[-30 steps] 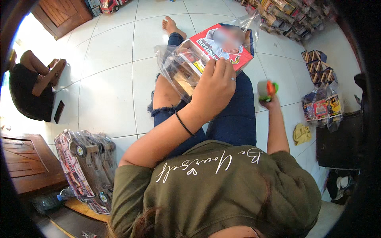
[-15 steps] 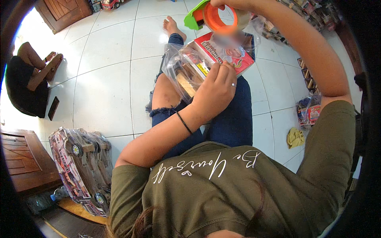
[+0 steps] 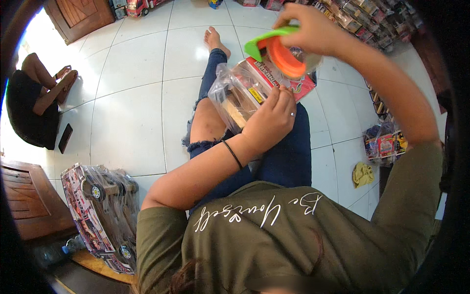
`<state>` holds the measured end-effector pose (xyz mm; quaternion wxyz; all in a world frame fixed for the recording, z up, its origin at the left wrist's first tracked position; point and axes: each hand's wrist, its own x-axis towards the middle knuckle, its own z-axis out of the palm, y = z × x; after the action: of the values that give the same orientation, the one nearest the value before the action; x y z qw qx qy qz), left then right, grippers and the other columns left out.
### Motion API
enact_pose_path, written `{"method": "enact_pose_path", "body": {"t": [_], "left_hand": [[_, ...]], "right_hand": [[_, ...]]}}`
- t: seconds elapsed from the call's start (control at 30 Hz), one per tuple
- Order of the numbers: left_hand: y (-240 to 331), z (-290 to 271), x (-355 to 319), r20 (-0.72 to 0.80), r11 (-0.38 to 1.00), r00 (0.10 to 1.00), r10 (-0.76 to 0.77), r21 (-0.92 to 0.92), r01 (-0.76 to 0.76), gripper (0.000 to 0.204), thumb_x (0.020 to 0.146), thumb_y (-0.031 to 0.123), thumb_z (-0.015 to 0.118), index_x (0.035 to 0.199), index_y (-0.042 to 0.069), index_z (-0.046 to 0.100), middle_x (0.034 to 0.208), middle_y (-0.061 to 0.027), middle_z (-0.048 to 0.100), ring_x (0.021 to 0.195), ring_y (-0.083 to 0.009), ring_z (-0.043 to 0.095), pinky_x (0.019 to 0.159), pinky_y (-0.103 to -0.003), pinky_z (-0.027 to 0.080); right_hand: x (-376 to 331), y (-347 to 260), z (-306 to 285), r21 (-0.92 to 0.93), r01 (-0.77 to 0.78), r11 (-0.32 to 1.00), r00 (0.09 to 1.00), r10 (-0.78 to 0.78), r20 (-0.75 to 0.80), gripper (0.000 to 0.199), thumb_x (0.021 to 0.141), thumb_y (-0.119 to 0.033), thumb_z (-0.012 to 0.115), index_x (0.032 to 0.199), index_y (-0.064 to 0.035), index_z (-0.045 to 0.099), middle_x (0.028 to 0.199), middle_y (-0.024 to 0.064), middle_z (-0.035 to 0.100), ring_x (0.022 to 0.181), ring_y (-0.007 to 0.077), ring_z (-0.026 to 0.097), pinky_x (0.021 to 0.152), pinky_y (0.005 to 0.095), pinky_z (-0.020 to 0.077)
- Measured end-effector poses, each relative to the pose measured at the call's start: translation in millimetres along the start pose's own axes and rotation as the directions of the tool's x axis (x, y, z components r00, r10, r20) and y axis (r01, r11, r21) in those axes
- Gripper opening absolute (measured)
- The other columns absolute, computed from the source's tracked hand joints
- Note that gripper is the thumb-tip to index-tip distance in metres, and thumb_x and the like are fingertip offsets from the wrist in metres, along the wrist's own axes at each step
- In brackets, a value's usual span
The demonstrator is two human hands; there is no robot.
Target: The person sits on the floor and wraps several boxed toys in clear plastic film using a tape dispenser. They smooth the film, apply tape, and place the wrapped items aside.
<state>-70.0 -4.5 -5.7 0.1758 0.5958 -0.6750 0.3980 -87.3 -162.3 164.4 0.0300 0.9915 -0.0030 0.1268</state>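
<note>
Tape dispenser is hanging in the upper middle of the frame, green-handled with an orange roll, and the right hand is gripping it with fingers closed round the handle. The left hand is pressing down on a clear bag resting on the lap at the centre of the frame, fingers curled shut over the bag's near edge. The step in hand is probably sealing that bag. To do it well, the left hand should be holding the folded plastic flat and taut, while the dispenser is coming down square to the fold, so the tape is landing without creases. The bag is looking crinkled and glossy, with a boxed toy showing through it in red, yellow and brown. Under it a red flat box is lying across the jeans. At the lower left of the frame a wrapped toy truck is lying on the tiled floor. At the right edge more packed toys are sitting near a yellow cloth.
</note>
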Motion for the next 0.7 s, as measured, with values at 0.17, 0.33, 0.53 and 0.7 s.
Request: {"method": "enact_pose_path", "body": {"t": [0.17,0.33,0.53,0.7], "left_hand": [[0,0,0,-0.014,0.998,1.000,-0.007,-0.064,0.006,0.045,0.077,0.018,0.055,0.109,-0.013,0.061,0.108,-0.0192,0.062,0.104,-0.0275,0.056,0.098,-0.039,0.045],[-3,2,-3,-0.049,0.986,0.998,-0.035,-0.162,0.027,0.039,0.079,0.016,0.056,0.108,-0.010,0.059,0.108,-0.0191,0.062,0.102,-0.0291,0.057,0.098,-0.041,0.045],[-4,-4,1,-0.084,0.969,0.992,-0.091,-0.238,0.069,0.023,0.079,0.014,0.056,0.097,0.000,0.052,0.099,-0.0159,0.062,0.103,-0.0291,0.058,0.100,-0.042,0.043],[2,-11,10,0.003,0.993,0.996,0.084,-0.084,-0.084,0.050,0.085,0.023,0.050,0.128,-0.003,0.050,0.136,-0.0189,0.050,0.132,-0.0321,0.042,0.112,-0.047,0.028]], "right_hand": [[-104,-26,-16,0.105,-0.208,0.973,0.967,0.221,-0.130,0.035,0.066,-0.014,0.069,0.098,-0.0005,0.065,0.092,0.0134,0.058,0.085,0.0297,0.061,0.077,0.0356,0.0493],[-186,-84,-17,0.239,-0.424,0.874,0.879,0.460,-0.125,0.048,0.060,-0.001,0.056,0.107,0.0014,0.063,0.099,0.0149,0.053,0.094,0.0273,0.058,0.088,0.0317,0.0447],[-247,-117,8,0.247,-0.418,0.874,0.859,0.469,-0.205,0.043,0.063,-0.010,0.066,0.106,-0.0012,0.065,0.100,0.0149,0.056,0.088,0.0322,0.062,0.081,0.0369,0.0509],[-208,-89,69,-0.007,-0.534,0.846,0.797,0.506,0.331,0.039,0.065,-0.016,0.071,0.102,-0.0031,0.066,0.102,0.0120,0.058,0.089,0.0350,0.062,0.078,0.0454,0.0516]]}}
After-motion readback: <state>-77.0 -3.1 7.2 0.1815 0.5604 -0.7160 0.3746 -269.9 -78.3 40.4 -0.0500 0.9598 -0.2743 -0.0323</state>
